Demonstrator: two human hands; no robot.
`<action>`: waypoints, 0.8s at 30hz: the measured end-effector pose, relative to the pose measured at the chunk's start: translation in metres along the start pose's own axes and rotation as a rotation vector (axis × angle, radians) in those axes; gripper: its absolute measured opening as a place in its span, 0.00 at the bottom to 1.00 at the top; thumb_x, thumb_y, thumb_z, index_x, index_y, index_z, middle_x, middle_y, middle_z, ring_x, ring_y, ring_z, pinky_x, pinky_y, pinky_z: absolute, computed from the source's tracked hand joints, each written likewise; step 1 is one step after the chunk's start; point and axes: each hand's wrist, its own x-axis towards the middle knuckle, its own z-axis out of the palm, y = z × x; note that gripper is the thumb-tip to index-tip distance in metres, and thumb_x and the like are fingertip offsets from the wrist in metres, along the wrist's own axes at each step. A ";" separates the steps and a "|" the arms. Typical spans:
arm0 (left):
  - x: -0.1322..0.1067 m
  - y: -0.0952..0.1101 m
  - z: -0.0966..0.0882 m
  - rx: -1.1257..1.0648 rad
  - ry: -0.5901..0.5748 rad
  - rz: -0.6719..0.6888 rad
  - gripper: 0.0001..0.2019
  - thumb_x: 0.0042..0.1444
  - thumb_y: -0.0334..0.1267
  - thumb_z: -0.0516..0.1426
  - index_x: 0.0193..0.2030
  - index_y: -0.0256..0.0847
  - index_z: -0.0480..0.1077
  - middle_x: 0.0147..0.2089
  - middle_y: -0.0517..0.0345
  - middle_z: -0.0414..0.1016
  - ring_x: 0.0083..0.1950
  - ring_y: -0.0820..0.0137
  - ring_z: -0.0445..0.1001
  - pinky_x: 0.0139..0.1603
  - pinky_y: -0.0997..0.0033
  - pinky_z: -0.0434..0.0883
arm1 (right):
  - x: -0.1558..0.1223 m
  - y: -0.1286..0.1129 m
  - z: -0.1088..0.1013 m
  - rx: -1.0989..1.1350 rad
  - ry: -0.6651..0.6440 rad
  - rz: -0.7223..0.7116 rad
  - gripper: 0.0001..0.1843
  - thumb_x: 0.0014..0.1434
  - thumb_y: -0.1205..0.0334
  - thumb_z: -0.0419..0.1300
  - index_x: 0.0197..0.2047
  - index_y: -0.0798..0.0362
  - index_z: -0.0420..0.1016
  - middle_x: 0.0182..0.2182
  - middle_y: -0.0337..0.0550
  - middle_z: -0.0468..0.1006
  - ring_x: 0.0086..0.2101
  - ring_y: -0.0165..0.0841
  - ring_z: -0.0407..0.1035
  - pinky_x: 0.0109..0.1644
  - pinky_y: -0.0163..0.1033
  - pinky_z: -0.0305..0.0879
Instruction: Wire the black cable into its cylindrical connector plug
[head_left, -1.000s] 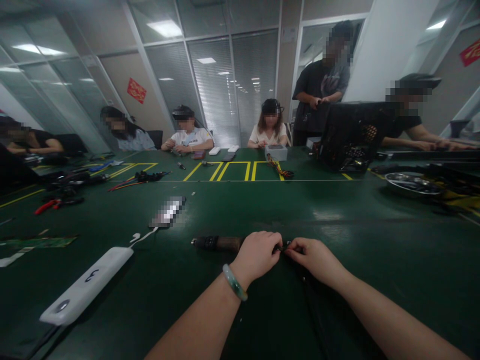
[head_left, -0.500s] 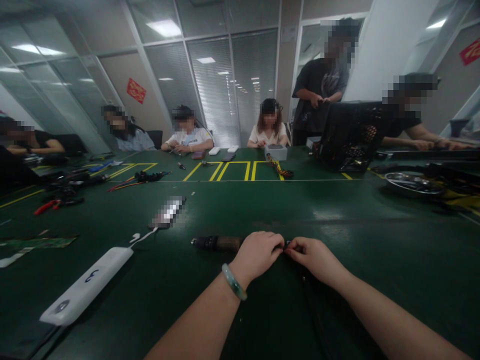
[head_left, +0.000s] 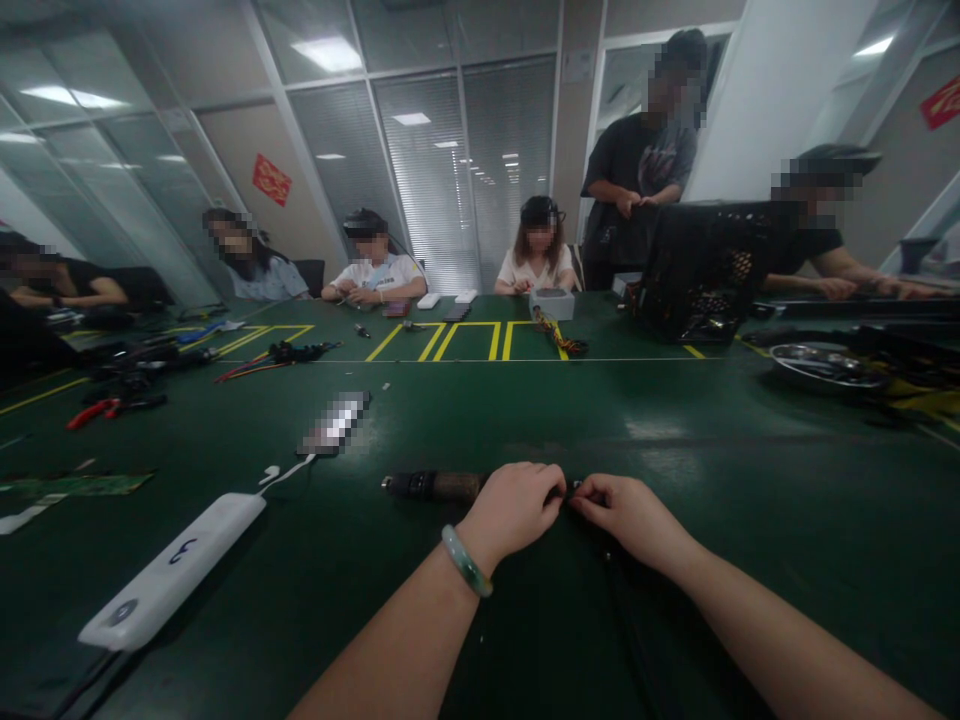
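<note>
On the green table lies a dark electric screwdriver (head_left: 450,487) with a ribbed collar and a small metal tip pointing left. My left hand (head_left: 521,505), with a jade-coloured bangle (head_left: 466,562) on the wrist, is curled over its rear end, which the hand hides. Close by on the right, my right hand (head_left: 626,512) pinches thumb and fingers together at a tiny dark piece with a metallic glint; what it is stays unclear. From beneath that hand a black cable (head_left: 624,615) runs down toward the table's near edge.
A white power bank (head_left: 176,570) marked 3 lies at the left, wired to a phone-like device (head_left: 336,425). Farther left are red-handled pliers (head_left: 94,414) and dark wiring. A metal dish (head_left: 825,366) and black computer case (head_left: 701,272) stand right. Several people are across the table.
Both hands stay almost in place, with only a slight shift of the left hand and bangle. Across the table, the standing person has moved slightly left.
</note>
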 end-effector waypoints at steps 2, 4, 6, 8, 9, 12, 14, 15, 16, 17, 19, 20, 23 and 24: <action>0.000 -0.001 0.001 0.001 0.008 -0.010 0.03 0.60 0.36 0.55 0.40 0.42 0.67 0.39 0.59 0.72 0.42 0.67 0.71 0.43 0.66 0.67 | -0.001 -0.001 0.000 0.001 -0.008 0.004 0.11 0.60 0.55 0.56 0.36 0.50 0.77 0.30 0.38 0.80 0.31 0.33 0.73 0.32 0.34 0.62; 0.000 -0.002 0.002 0.001 0.015 -0.027 0.03 0.60 0.37 0.55 0.40 0.42 0.66 0.39 0.59 0.72 0.41 0.67 0.71 0.41 0.66 0.67 | -0.002 -0.002 -0.001 0.001 -0.011 0.011 0.11 0.60 0.55 0.56 0.36 0.50 0.77 0.31 0.38 0.80 0.31 0.33 0.73 0.32 0.33 0.62; 0.001 -0.003 0.003 0.002 0.010 -0.047 0.04 0.59 0.38 0.56 0.40 0.42 0.66 0.38 0.59 0.72 0.40 0.66 0.71 0.40 0.67 0.67 | -0.002 -0.004 -0.002 -0.004 -0.008 0.012 0.10 0.60 0.55 0.56 0.36 0.50 0.77 0.31 0.38 0.80 0.31 0.33 0.73 0.32 0.33 0.62; 0.001 -0.003 0.003 0.005 0.000 -0.055 0.05 0.59 0.38 0.56 0.41 0.42 0.66 0.38 0.59 0.72 0.40 0.66 0.71 0.40 0.67 0.67 | -0.002 -0.005 -0.003 -0.013 0.000 0.005 0.10 0.60 0.56 0.56 0.35 0.50 0.77 0.31 0.37 0.79 0.31 0.32 0.73 0.32 0.33 0.61; 0.001 -0.002 0.002 0.006 -0.002 -0.048 0.05 0.60 0.38 0.56 0.41 0.42 0.66 0.39 0.58 0.72 0.41 0.66 0.71 0.41 0.67 0.67 | -0.002 -0.005 -0.003 -0.016 0.001 0.003 0.10 0.59 0.56 0.56 0.35 0.50 0.77 0.30 0.37 0.79 0.30 0.32 0.72 0.31 0.33 0.61; 0.001 0.000 -0.001 -0.012 0.000 0.012 0.06 0.61 0.35 0.54 0.45 0.43 0.67 0.42 0.58 0.72 0.44 0.67 0.71 0.45 0.67 0.67 | -0.002 -0.005 -0.002 -0.018 0.012 -0.004 0.10 0.59 0.56 0.57 0.34 0.50 0.77 0.29 0.37 0.79 0.30 0.32 0.72 0.31 0.33 0.60; 0.001 0.001 -0.002 -0.025 -0.002 0.029 0.05 0.61 0.34 0.53 0.44 0.43 0.67 0.43 0.59 0.72 0.44 0.68 0.71 0.47 0.67 0.66 | -0.001 -0.005 -0.002 -0.016 0.013 -0.004 0.10 0.59 0.56 0.57 0.34 0.50 0.77 0.29 0.37 0.79 0.30 0.33 0.72 0.31 0.33 0.60; 0.001 0.001 -0.002 -0.027 0.000 0.027 0.05 0.61 0.34 0.54 0.43 0.43 0.68 0.42 0.59 0.72 0.44 0.68 0.71 0.46 0.68 0.66 | -0.001 -0.005 -0.002 -0.015 0.011 -0.002 0.10 0.59 0.56 0.57 0.34 0.50 0.77 0.30 0.37 0.79 0.30 0.33 0.72 0.31 0.33 0.61; 0.001 0.001 -0.003 -0.026 0.005 0.022 0.04 0.61 0.34 0.54 0.41 0.43 0.68 0.42 0.59 0.72 0.43 0.68 0.71 0.46 0.68 0.66 | -0.001 -0.005 -0.002 -0.014 0.010 0.001 0.10 0.59 0.56 0.57 0.34 0.50 0.77 0.30 0.37 0.79 0.30 0.33 0.72 0.31 0.33 0.61; 0.001 0.001 -0.002 -0.024 0.014 0.018 0.03 0.60 0.34 0.54 0.41 0.43 0.68 0.41 0.60 0.72 0.42 0.68 0.71 0.45 0.68 0.66 | -0.001 -0.005 -0.002 -0.013 0.009 0.003 0.10 0.59 0.56 0.57 0.34 0.49 0.77 0.30 0.37 0.80 0.30 0.33 0.72 0.31 0.33 0.60; 0.001 0.001 -0.001 -0.017 0.026 0.015 0.02 0.60 0.34 0.55 0.39 0.42 0.67 0.41 0.60 0.72 0.41 0.68 0.71 0.44 0.69 0.66 | -0.001 -0.005 -0.002 -0.016 0.015 0.004 0.10 0.59 0.56 0.57 0.34 0.50 0.77 0.30 0.37 0.79 0.30 0.32 0.72 0.31 0.33 0.60; 0.001 0.000 -0.001 -0.012 0.028 0.011 0.02 0.60 0.34 0.55 0.39 0.42 0.67 0.40 0.60 0.72 0.41 0.69 0.71 0.43 0.69 0.66 | -0.001 -0.005 -0.002 -0.020 0.018 0.005 0.10 0.59 0.56 0.57 0.34 0.50 0.77 0.29 0.37 0.79 0.29 0.32 0.72 0.31 0.33 0.60; 0.001 0.000 0.001 0.002 0.023 -0.017 0.03 0.61 0.36 0.54 0.37 0.41 0.67 0.40 0.59 0.71 0.40 0.68 0.71 0.41 0.69 0.66 | -0.001 -0.006 -0.002 -0.029 0.014 0.015 0.10 0.59 0.56 0.57 0.34 0.49 0.77 0.29 0.37 0.80 0.29 0.32 0.72 0.30 0.33 0.60; 0.001 0.000 0.001 0.003 0.024 -0.026 0.03 0.61 0.36 0.54 0.37 0.41 0.67 0.39 0.59 0.71 0.40 0.68 0.71 0.41 0.69 0.66 | -0.001 -0.007 -0.002 -0.030 0.011 0.017 0.10 0.60 0.56 0.56 0.34 0.49 0.77 0.30 0.37 0.80 0.29 0.32 0.72 0.30 0.33 0.60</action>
